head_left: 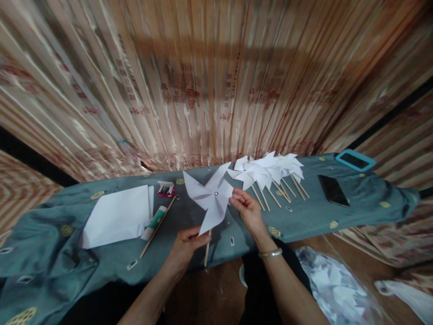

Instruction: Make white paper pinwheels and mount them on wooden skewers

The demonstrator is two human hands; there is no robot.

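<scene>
Holding a white paper pinwheel [216, 198] just above the near side of a cloth-covered worktop [304, 219], both hands on it. Left hand [186, 246] has its grip closed round the wooden stick [207, 255], right below the blades, with the bottom end of the stick poking out underneath. Right hand [249, 211] has a narrow pinch on the edge of the blade on that side, thumb and fingers together, and there's a silvery bangle [269, 253] on that wrist. A shiny pin head [216, 193] sits in the middle of the pinwheel. Just past the right hand there's a row of overlapping pinwheels [257, 172], sticks pointing toward the wearer. Over on the left: a stack of white paper [117, 216], a green and white glue stick [157, 217], a loose stick [155, 231] lying right along it, and a little red box [166, 193] with dark bits inside, too small to make out. Far right has a dark phone [333, 190] near a blue-framed device [355, 160], plus a clear plastic bag [333, 284] of white paper pieces down on the floor.
</scene>
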